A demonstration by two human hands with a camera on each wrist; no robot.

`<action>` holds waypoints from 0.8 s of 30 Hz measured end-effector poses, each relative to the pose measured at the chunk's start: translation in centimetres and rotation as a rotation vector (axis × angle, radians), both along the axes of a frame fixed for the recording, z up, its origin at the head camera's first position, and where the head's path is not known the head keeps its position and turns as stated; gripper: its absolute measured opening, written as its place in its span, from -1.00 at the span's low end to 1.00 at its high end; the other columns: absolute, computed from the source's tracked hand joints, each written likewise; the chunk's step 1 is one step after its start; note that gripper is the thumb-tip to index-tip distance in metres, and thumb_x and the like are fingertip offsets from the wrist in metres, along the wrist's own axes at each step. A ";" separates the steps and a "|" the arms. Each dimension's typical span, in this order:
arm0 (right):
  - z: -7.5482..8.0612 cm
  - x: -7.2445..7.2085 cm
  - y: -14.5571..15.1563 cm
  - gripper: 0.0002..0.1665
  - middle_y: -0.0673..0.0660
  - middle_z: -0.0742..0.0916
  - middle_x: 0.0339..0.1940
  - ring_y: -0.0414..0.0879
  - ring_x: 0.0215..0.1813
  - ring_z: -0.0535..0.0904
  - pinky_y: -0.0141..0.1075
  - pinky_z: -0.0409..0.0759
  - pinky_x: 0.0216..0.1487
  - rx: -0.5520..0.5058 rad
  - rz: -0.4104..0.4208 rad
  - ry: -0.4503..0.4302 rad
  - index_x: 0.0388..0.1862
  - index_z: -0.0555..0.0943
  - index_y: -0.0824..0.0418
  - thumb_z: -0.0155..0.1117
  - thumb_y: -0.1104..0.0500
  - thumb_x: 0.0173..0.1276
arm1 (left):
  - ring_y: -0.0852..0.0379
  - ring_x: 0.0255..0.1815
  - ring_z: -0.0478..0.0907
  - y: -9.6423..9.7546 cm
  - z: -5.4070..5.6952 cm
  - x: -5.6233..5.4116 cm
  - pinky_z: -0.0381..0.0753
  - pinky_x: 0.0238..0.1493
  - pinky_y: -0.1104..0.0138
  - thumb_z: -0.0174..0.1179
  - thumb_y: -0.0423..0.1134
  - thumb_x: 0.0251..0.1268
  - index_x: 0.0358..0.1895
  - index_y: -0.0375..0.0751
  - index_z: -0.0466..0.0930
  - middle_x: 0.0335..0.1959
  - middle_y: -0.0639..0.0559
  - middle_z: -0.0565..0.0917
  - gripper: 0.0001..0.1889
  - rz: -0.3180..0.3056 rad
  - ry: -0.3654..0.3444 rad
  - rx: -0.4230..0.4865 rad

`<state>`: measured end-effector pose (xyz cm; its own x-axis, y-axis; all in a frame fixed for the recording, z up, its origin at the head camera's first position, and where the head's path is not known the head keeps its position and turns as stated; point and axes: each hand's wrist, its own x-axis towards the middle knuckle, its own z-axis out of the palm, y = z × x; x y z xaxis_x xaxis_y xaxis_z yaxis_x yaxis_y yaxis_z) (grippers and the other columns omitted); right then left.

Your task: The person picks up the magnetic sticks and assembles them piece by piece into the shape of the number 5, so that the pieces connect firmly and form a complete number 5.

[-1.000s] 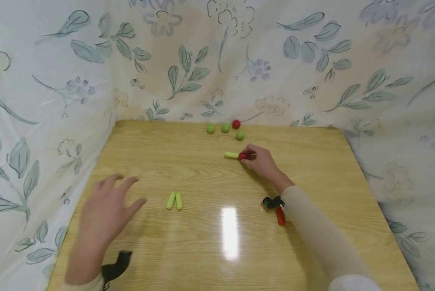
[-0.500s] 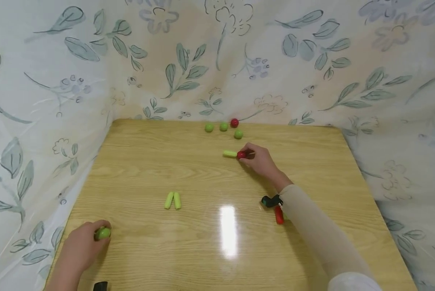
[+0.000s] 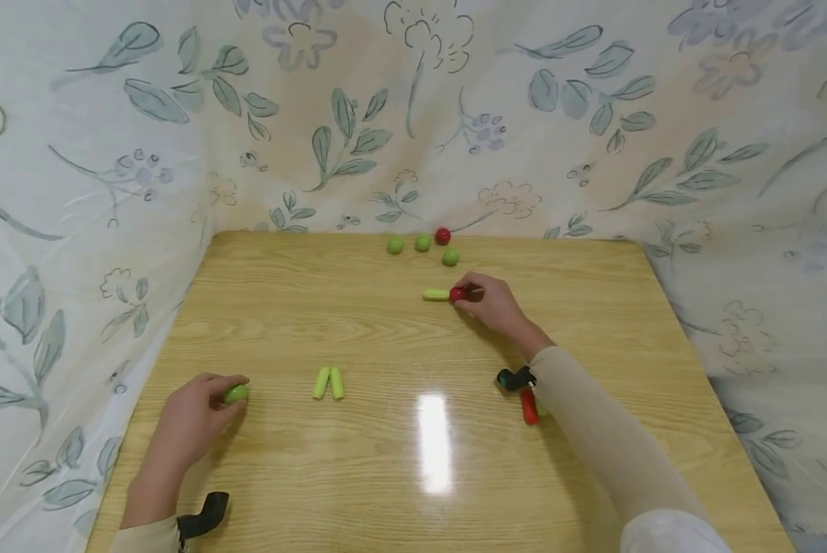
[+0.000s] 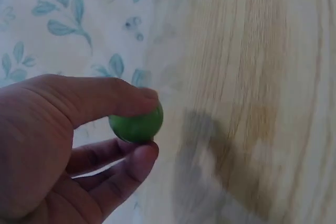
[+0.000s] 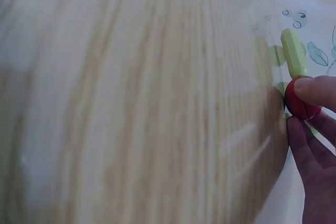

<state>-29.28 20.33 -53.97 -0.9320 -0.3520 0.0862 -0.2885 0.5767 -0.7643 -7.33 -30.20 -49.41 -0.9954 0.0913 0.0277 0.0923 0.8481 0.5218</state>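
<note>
At the left of the table, my left hand (image 3: 190,421) pinches a small green ball (image 3: 236,394) between thumb and fingers. The left wrist view shows this green ball (image 4: 135,127) under the thumb. Farther back, right of the middle, my right hand (image 3: 494,306) pinches a red ball (image 3: 458,295) by its sides. A short light green stick (image 3: 435,295) points left from the red ball, end against it. In the right wrist view the light green stick (image 5: 294,52) meets the red ball (image 5: 298,100); whether they are joined I cannot tell.
Two light green sticks (image 3: 336,382) lie side by side between the hands. Near the back edge rest several green balls (image 3: 423,243) and another red ball (image 3: 443,236). A red stick (image 3: 529,407) and a greenish piece lie partly hidden beside the right sleeve. Patterned cloth (image 3: 344,153) surrounds the wooden table.
My left hand, spread and holding nothing at first, gripped the green ball near the front left and has moved it forward and right. My right hand keeps its hold on the red ball.
</note>
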 end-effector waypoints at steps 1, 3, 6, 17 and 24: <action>0.0 0.0 0.0 -0.72 0.14 0.78 0.02 0.05 0.12 0.71 -0.08 0.73 0.17 -0.006 0.001 0.000 0.06 0.72 0.17 0.56 0.33 0.43 | -0.12 -0.24 0.70 0.2 0.0 -0.3 0.71 -0.23 -0.06 0.53 -0.41 0.30 0.14 -0.36 0.79 -0.09 -0.28 0.73 -0.64 -0.008 0.017 0.006; -0.1 0.0 0.1 -0.73 0.13 0.77 0.02 0.05 0.12 0.71 -0.08 0.73 0.18 -0.016 -0.002 0.000 0.05 0.73 0.15 0.56 0.32 0.43 | -0.08 -0.26 0.68 0.7 0.1 -0.8 0.69 -0.26 -0.02 0.52 -0.41 0.30 0.14 -0.36 0.79 -0.10 -0.27 0.73 -0.65 -0.024 0.049 0.009; -0.1 0.0 0.2 -0.73 0.12 0.77 0.01 0.04 0.11 0.71 -0.08 0.73 0.17 -0.026 -0.009 0.004 0.04 0.73 0.15 0.56 0.33 0.43 | -0.02 -0.29 0.64 1.2 0.3 -1.8 0.65 -0.28 0.04 0.50 -0.41 0.33 0.17 -0.35 0.78 -0.11 -0.25 0.72 -0.64 -0.049 0.083 0.011; -0.6 -0.2 0.4 -0.72 0.12 0.79 0.03 0.03 0.12 0.74 -0.09 0.72 0.19 -0.014 -0.020 -0.001 0.07 0.73 0.17 0.56 0.30 0.44 | -0.08 -0.14 0.72 3.3 0.8 -5.0 0.68 -0.10 0.01 0.50 -0.34 0.39 0.21 -0.34 0.60 -0.07 -0.16 0.73 -0.59 -0.041 0.029 0.148; -0.5 -0.1 0.3 -0.72 0.11 0.78 0.03 0.03 0.12 0.73 -0.08 0.72 0.19 -0.017 -0.015 -0.002 0.08 0.72 0.16 0.55 0.31 0.45 | -0.09 -0.07 0.74 5.2 0.0 -6.9 0.72 0.00 0.00 0.48 -0.33 0.42 0.20 -0.33 0.65 0.04 -0.21 0.74 -0.63 -0.047 -0.004 0.247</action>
